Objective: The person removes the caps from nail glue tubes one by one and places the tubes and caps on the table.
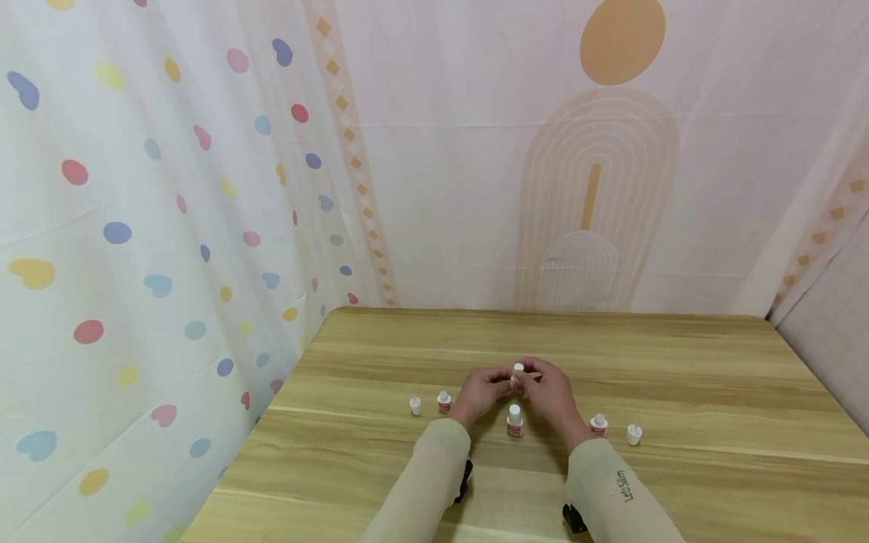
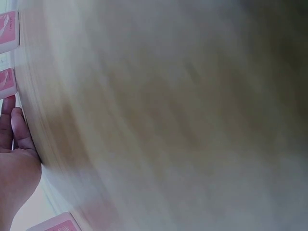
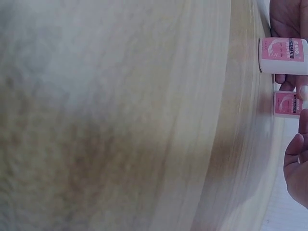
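Observation:
In the head view both hands meet at a small white-capped bottle of nail glue [image 1: 519, 369], standing upright with its pink label partly covered by fingers. My left hand [image 1: 482, 391] holds it from the left with thumb and fingers at its side. From the right, my right hand [image 1: 553, 394] pinches it near the cap with the thumb in front. A second capped nail glue bottle [image 1: 514, 424] stands just nearer, between the forearms; the right wrist view shows this nearer bottle [image 3: 283, 55] larger than the held bottle [image 3: 287, 104].
Left of the hands stand an uncapped bottle [image 1: 444, 403] and a white cap [image 1: 416, 406]. On the right are another uncapped bottle [image 1: 599, 427] and its white cap [image 1: 634, 435]. The wooden table [image 1: 380, 483] meets a patterned curtain [image 1: 448, 188] behind.

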`<state>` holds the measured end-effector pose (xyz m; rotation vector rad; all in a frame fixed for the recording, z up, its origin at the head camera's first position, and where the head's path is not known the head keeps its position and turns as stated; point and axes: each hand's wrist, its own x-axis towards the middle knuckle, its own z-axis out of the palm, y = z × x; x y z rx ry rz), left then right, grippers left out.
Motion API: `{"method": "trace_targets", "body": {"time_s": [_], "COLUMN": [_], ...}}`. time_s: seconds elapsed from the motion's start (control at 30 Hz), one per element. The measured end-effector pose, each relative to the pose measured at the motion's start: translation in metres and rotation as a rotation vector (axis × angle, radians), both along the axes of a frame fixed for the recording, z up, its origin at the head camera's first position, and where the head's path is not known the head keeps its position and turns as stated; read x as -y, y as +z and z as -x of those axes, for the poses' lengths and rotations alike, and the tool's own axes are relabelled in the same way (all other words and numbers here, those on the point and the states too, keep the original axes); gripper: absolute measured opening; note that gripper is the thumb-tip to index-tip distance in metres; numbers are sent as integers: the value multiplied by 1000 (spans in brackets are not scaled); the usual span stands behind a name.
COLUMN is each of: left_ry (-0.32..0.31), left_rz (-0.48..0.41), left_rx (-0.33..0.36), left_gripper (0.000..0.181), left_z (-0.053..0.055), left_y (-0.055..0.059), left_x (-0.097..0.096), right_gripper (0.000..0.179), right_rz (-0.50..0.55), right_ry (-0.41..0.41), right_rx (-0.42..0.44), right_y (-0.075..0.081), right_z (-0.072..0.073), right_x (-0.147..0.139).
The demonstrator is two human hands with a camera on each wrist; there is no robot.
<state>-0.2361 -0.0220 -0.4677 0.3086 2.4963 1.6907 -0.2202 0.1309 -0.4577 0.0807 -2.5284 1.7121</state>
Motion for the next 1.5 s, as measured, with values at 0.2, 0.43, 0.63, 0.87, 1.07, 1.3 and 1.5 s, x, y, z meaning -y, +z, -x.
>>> {"method": "trace_targets", "body": {"time_s": [0.2, 0.43, 0.63, 0.87, 1.07, 1.3, 1.5], "left_ry": [6, 11, 10, 5, 2, 2, 0], "left_rz": [10, 14, 16, 6, 4, 15, 14], "left_rx": [19, 26, 10, 12, 12, -7, 8], "left_gripper": [20, 19, 19, 19, 19, 19, 19], "left_z": [1, 0, 0, -1, 0, 0, 1], "left_y": [0, 1, 0, 0, -1, -1, -1], "left_x": [-1, 0, 0, 0, 0, 1, 0], "right_gripper": [26, 29, 23, 25, 29, 27, 22], "right_rz": [4, 2, -5, -11, -9, 3, -14], "right_ry": [16, -6, -25, -1, 11, -3, -2], "right_rx": [5, 26, 10, -10, -3, 25, -10], "right_y": [-1, -1, 2, 1, 1, 4, 5], "right_z": [-1, 0, -1, -1, 1, -1, -2], "right_x": [0, 1, 1, 1, 1, 0, -1]}}
